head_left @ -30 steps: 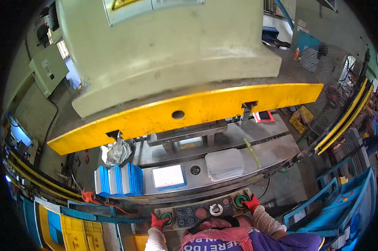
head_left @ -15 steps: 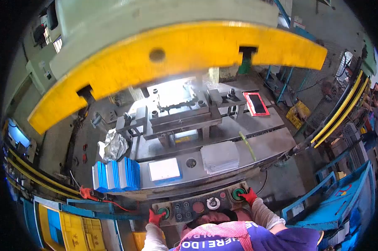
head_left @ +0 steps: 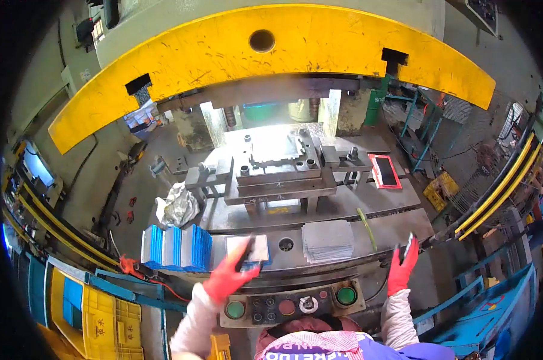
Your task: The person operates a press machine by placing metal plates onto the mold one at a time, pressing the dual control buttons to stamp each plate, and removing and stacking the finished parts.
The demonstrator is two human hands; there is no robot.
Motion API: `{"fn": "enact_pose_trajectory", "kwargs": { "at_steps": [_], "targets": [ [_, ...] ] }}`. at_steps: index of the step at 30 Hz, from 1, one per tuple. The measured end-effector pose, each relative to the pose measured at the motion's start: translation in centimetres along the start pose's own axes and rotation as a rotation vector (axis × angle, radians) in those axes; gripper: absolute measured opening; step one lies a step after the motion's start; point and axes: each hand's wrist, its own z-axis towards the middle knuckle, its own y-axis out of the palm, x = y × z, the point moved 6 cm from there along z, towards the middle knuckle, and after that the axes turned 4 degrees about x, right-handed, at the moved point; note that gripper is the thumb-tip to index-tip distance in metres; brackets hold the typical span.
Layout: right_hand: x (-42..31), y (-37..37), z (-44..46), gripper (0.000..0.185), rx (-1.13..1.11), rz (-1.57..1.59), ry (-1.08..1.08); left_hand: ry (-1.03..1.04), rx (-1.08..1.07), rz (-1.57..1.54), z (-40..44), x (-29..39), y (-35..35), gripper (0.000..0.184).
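My left hand [head_left: 230, 275], in a red glove with dark fingertips, is raised above the left of the control panel [head_left: 265, 311], its fingers apart in front of the white-topped stack [head_left: 260, 248]. Nothing shows in it. At the right, my right hand [head_left: 404, 267], gloved alike, is up off the panel near the bench's right front, fingers spread and empty. Between the hands lies a pile of grey sheets [head_left: 328, 241]. Behind is the metal die [head_left: 277, 174] under bright light, with the yellow press beam [head_left: 319, 42] raised above it.
Blue-edged stacks [head_left: 176, 247] and crumpled silvery wrapping [head_left: 178, 204] are at the bench's left. A dark phone-like object on a red sheet [head_left: 385, 171] and a yellow-green strip [head_left: 366, 229] lie right. Yellow crates [head_left: 110, 321] stand lower left; a blue cart [head_left: 493, 306] stands right.
Both hands have left the green buttons and risen, the left one reaching forward and inward, the right one outward. The yellow beam has gone up, uncovering the die.
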Motion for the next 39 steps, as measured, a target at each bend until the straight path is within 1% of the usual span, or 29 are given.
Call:
{"fn": "enact_pose_trajectory", "kwargs": {
  "at_steps": [2, 3, 4, 5, 6, 7, 8, 9, 10, 11, 12, 14, 16, 18, 21, 23, 26, 27, 28, 29, 31, 32, 33, 35, 37, 38, 39],
  "targets": [
    [-4.4, 2.0, -0.6, 0.064, -0.139, -0.027, -0.238, 0.241, 0.129, -0.204, 6.6, 3.2, -0.4, 0.073],
    [-6.6, 3.0, -1.1, 0.063, -0.206, -0.042, -0.359, 0.216, 0.193, -0.093, 9.8, 4.5, -1.1, 0.072],
    [-8.8, 4.2, -1.6, 0.063, -0.320, -0.036, -0.406, 0.191, 0.255, 0.020, 13.1, 5.9, -2.1, 0.071],
    [-10.8, 5.3, -2.3, 0.062, -0.432, -0.032, -0.451, 0.075, 0.194, -0.286, 16.9, 6.0, -2.3, 0.066],
    [-12.1, 6.3, -2.7, 0.062, -0.469, -0.022, -0.491, -0.044, 0.127, -0.591, 20.9, 5.4, -2.2, 0.063],
    [-13.2, 7.2, -3.0, 0.061, -0.507, -0.015, -0.531, 0.339, 0.075, -0.347, 25.8, 3.7, -3.5, 0.057],
    [-13.7, 7.8, -3.2, 0.061, -0.544, -0.011, -0.571, 0.393, 0.108, -0.499, 28.4, 3.8, -4.1, 0.052],
    [-13.3, 8.5, -3.2, 0.060, -0.548, -0.022, -0.547, 0.455, 0.133, -0.647, 30.8, 3.8, -4.7, 0.047],
    [-12.6, 9.4, -3.5, 0.059, -0.550, -0.033, -0.524, 0.152, 0.235, -1.180, 32.1, 4.5, -4.0, 0.044],
    [-11.7, 10.1, -3.7, 0.058, -0.551, -0.043, -0.500, 0.439, -0.003, -1.261, 35.7, 1.8, -4.7, 0.040],
    [-11.0, 10.6, -4.0, 0.057, -0.561, -0.046, -0.499, 0.571, -0.023, -1.210, 36.1, 2.3, -5.1, 0.039],
    [-9.6, 11.4, -4.6, 0.056, -0.581, -0.052, -0.495, 0.470, -0.264, -1.750, 38.6, 1.9, -5.1, 0.035],
    [-10.1, 11.2, -4.1, 0.053, -0.562, -0.039, -0.482, 0.215, -0.597, -1.959, 38.4, 3.1, -4.4, 0.030],
    [-10.1, 11.2, -4.3, 0.052, -0.566, -0.024, -0.455, 0.356, -0.494, -1.749, 39.4, 1.9, -5.2, 0.029],
    [-10.3, 11.3, -4.3, 0.050, -0.542, -0.031, -0.430, 0.439, -0.464, -1.565, 39.2, 1.9, -5.4, 0.030],
    [-10.6, 11.1, -4.2, 0.049, -0.545, -0.029, -0.421, 0.317, -0.720, -1.725, 39.0, 2.1, -4.7, 0.031],
    [-10.2, 11.6, -4.3, 0.050, -0.547, -0.038, -0.453, 0.185, -0.429, -1.313, 36.8, 1.1, -4.7, 0.025],
    [-10.3, 11.6, -4.3, 0.052, -0.559, -0.042, -0.452, 0.210, -0.114, -0.982, 35.4, 0.2, -5.0, 0.023],
    [-10.2, 11.5, -4.1, 0.052, -0.550, -0.044, -0.456, 0.163, 0.070, -0.805, 33.1, -0.9, -5.0, 0.024],
    [-10.2, 11.6, -4.1, 0.052, -0.551, -0.041, -0.454, 0.129, 0.167, -0.772, 30.0, -1.8, -4.9, 0.025],
    [-10.2, 11.8, -4.7, 0.053, -0.575, -0.044, -0.445, -0.002, 0.179, -0.950, 22.8, -3.7, -4.5, 0.028],
    [-10.4, 11.9, -4.3, 0.054, -0.580, -0.049, -0.449, -0.155, 0.174, -1.118, 19.1, -4.3, -4.2, 0.032],
    [-10.5, 11.8, -4.4, 0.055, -0.578, -0.054, -0.456, -0.068, 0.174, -1.100, 15.3, -3.4, -4.3, 0.036],
    [-10.6, 11.9, -4.5, 0.055, -0.558, -0.049, -0.479, -0.252, 0.340, -0.983, 8.6, -2.9, -4.3, 0.071],
    [-10.8, 12.1, -4.8, 0.055, -0.533, -0.061, -0.489, -0.282, 0.371, -0.821, 4.7, -5.6, -3.9, 0.076],
    [-10.8, 12.2, -4.8, 0.055, -0.537, -0.057, -0.487, -0.169, 0.325, -0.854, 3.5, -8.5, -3.5, 0.078],
    [-10.8, 12.2, -4.8, 0.055, -0.541, -0.056, -0.485, -0.172, 0.356, -0.731, 2.5, -9.8, -3.3, 0.079]
  ]
}}
